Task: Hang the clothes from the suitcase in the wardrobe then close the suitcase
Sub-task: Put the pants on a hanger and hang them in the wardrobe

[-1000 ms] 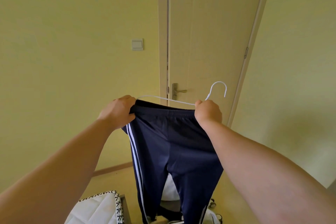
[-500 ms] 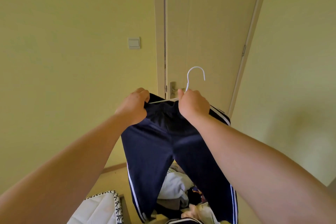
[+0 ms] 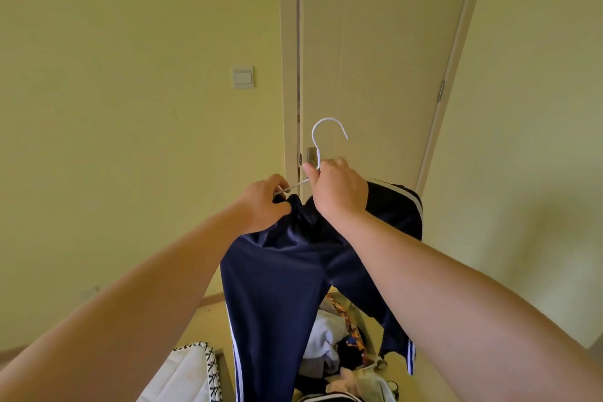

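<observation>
Head view, looking forward and down. A pair of trousers (image 3: 280, 287) is held up in the air in front of a closed door (image 3: 375, 59), above an open suitcase (image 3: 359, 316) on the floor. The trousers are dark navy, of smooth, slightly shiny cloth, with white stripes down the outer seam of each leg. The waistband is uppermost and bunched between the two hands. Its right end spreads out past the right wrist, where the white stripes show again. Both legs hang straight down, the left one running out of the lower edge of the frame and the right one ending in a striped cuff beside the suitcase. A thin white wire hanger (image 3: 327, 119) carries the waistband, and its hook stands upright above the hands. The right hand (image 3: 339, 192) grips the hanger at the base of the hook, fingers curled and thumb raised. The left hand (image 3: 264, 202) pinches the hanger's left arm, its curled fingers against the bunched waistband. The suitcase holds loose clothes (image 3: 321, 333), white, dark and patterned. A white cushion (image 3: 192, 372) with a black-patterned edge lies to its left. A switch (image 3: 243, 77) is on the wall left of the door.
</observation>
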A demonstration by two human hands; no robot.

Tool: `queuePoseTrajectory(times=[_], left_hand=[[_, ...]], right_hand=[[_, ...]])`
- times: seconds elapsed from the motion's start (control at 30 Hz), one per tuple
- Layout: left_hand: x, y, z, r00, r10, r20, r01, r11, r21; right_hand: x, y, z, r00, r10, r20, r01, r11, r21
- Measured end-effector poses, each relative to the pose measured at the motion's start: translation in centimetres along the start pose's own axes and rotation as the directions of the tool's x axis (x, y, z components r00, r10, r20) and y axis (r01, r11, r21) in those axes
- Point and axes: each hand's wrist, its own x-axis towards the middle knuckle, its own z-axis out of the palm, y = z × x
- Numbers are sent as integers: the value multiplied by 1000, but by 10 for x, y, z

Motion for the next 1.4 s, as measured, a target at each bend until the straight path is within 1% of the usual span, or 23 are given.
queuePoseTrajectory(times=[0.03,0.13,0.23,0.27,0.33,0.4,0.53,0.6,0.73,0.9,1.0,1.03,1.07,1.1,1.13,1.17,1.2,1.23,1.27,1.3,1.33,1.37,1.4], left_hand=[[0,1,2,1000,12,-6,-12,1000,11],[7,-3,2,999,-19,-31,26,972,233],[12,-14,-3,992,-3,-126,39,958,284],[12,-19,-6,987,12,-160,34,960,279],[11,-27,-13,979,36,-203,17,967,255],[13,-31,-17,979,54,-197,-9,975,224],[16,-29,-12,980,62,-187,-21,978,209],[16,-29,-9,975,67,-213,-24,980,197],[16,-33,-6,977,52,-207,-13,983,185],[15,-28,-10,981,88,-175,-45,970,240],[22,-24,-21,995,78,-59,-43,892,450],[22,-21,-24,994,96,-59,-53,861,507],[21,-18,-26,983,156,-97,-82,846,526],[21,-15,-25,951,254,-179,-129,846,517],[18,-14,-22,924,293,-246,-137,854,503],[14,-14,-19,915,281,-289,-100,853,513],[11,-15,-12,955,182,-232,-35,850,525],[6,-18,-3,994,36,-103,29,819,572],[3,-24,4,994,-101,37,55,778,626],[2,-31,8,985,-156,73,78,784,616],[3,-38,11,990,-140,35,96,819,565],[7,-39,12,995,-94,-37,100,856,508],[10,-39,12,996,-58,-73,87,866,493]], right_hand=[[1,0,0,1000,-7,11,7,1000,-8],[3,5,0,992,-87,89,89,996,-11],[4,21,3,956,-176,233,181,984,0],[5,29,5,947,-169,275,174,985,3],[8,45,6,937,-88,337,77,996,46],[9,56,6,926,-17,378,-12,997,74],[10,53,5,897,57,439,-54,998,-20],[10,49,1,882,58,468,-56,998,-18],[11,43,4,855,0,518,-68,991,111],[9,38,16,888,66,454,-119,989,89],[13,30,5,849,91,521,-161,983,91],[15,26,0,856,109,506,-190,976,110],[18,22,-2,889,131,439,-204,971,125],[16,17,-5,937,162,309,-216,964,152],[11,13,-6,967,190,170,-219,961,167],[5,11,-5,977,187,99,-201,968,153],[-3,11,-2,975,150,161,-166,982,88],[-12,10,1,939,108,327,-114,993,-1],[-21,11,3,862,106,495,-82,994,-69],[-24,13,4,818,121,562,-87,992,-87],[-24,16,4,836,123,535,-103,992,-67],[-19,18,4,874,137,467,-131,990,-45],[-15,18,3,897,142,418,-139,990,-38]])
